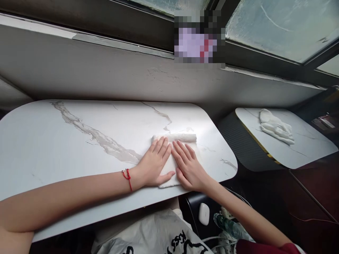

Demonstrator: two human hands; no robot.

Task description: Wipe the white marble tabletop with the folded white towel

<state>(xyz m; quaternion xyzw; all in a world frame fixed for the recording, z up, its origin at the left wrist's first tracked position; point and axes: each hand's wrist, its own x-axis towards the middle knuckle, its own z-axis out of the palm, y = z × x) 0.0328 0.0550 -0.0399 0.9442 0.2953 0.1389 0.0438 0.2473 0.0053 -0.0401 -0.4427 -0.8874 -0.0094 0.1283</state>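
Note:
A white towel (172,173) lies on the white marble-patterned table (66,151), near its front edge. Along the towel's far side runs a thick rolled or folded strip. My left hand (155,164) rests flat on the towel's left part, fingers stretched out toward that strip and thumb pointing right. On the right part, my right hand (189,167) presses down with fingers extended and slightly bent. The two hands are side by side, with a narrow band of towel showing between them. A red string bracelet (128,179) circles my left wrist.
To the right, a second marble-patterned table (304,141) carries a crumpled white towel (277,127). Below the front edge are a white rounded case (203,214) on a black surface and a green-tinted bottle (227,225). A wall (119,74) and windows stand behind the tables.

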